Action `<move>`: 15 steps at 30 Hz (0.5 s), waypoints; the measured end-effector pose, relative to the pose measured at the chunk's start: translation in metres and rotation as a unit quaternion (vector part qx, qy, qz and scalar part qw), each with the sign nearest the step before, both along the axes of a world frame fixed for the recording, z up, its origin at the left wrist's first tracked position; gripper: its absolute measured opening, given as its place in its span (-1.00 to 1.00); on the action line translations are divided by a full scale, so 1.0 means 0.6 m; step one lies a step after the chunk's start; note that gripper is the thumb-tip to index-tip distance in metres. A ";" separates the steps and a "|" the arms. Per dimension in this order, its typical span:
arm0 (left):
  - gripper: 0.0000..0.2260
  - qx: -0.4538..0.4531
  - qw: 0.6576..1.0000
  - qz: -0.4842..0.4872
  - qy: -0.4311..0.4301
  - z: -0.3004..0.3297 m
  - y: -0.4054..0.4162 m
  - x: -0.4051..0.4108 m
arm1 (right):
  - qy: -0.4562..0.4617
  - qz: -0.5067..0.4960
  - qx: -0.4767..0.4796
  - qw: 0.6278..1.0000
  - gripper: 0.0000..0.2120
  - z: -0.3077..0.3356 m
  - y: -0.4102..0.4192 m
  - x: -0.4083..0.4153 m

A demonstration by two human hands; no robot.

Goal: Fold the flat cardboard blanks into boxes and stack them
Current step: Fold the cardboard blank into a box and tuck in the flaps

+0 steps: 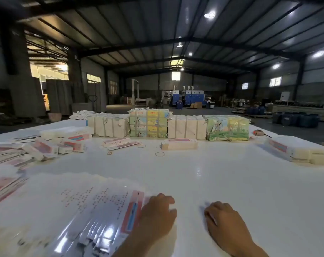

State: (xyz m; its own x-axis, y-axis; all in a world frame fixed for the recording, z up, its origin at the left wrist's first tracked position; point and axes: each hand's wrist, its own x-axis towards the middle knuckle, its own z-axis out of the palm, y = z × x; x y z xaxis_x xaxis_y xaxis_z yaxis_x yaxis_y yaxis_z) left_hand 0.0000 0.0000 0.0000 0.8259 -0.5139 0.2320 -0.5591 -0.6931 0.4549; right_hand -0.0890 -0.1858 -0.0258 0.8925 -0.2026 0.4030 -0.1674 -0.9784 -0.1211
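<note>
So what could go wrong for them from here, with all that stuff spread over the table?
Three things, probably. The fanned blanks under the left hand look glossy, and the white table shines too, so the spread could slide or several sheets could lift at once. Loose rubber bands lie in the working area and might get caught under a blank. The folded boxes at the far left lie in a jumbled heap, so stacking onto them could topple.

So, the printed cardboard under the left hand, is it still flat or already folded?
Flat. The cardboard blanks lie fanned out on the white table, with the left hand resting on their edge.
</note>
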 end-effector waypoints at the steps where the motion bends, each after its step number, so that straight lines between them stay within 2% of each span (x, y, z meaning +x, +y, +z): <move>1: -0.73 0.012 1.000 0.021 -0.004 0.008 0.010 0.013 | 0.017 -0.006 0.000 1.000 -0.70 -0.001 -0.001 0.001; 4: -0.64 0.106 0.988 0.109 -0.008 0.041 0.053 0.040 | -0.006 0.002 0.013 1.000 -0.72 0.002 0.000 -0.001; 6: -0.43 0.178 0.966 0.186 0.031 0.053 0.078 0.049 | -0.025 0.010 0.020 0.999 -0.90 0.007 0.007 -0.001; 7: -0.31 0.199 0.954 0.215 0.056 0.055 0.085 0.049 | -0.044 0.012 0.018 0.999 -0.86 0.009 0.006 -0.004; 9: -0.16 0.213 0.943 0.244 0.082 0.053 0.091 0.048 | -0.070 0.007 0.014 0.997 -0.72 0.007 0.006 -0.006; 12: -0.13 0.195 0.942 0.255 0.096 0.054 0.091 0.050 | -0.068 0.018 0.026 0.997 -0.92 0.008 0.007 -0.010; 14: -0.16 0.182 0.940 0.265 0.111 0.056 0.090 0.055 | -0.046 0.015 0.022 0.999 -0.72 -0.002 -0.002 -0.006; 15: -0.19 0.175 0.939 0.272 0.119 0.058 0.091 0.057 | -0.042 0.014 0.027 0.999 -0.67 -0.004 -0.005 -0.005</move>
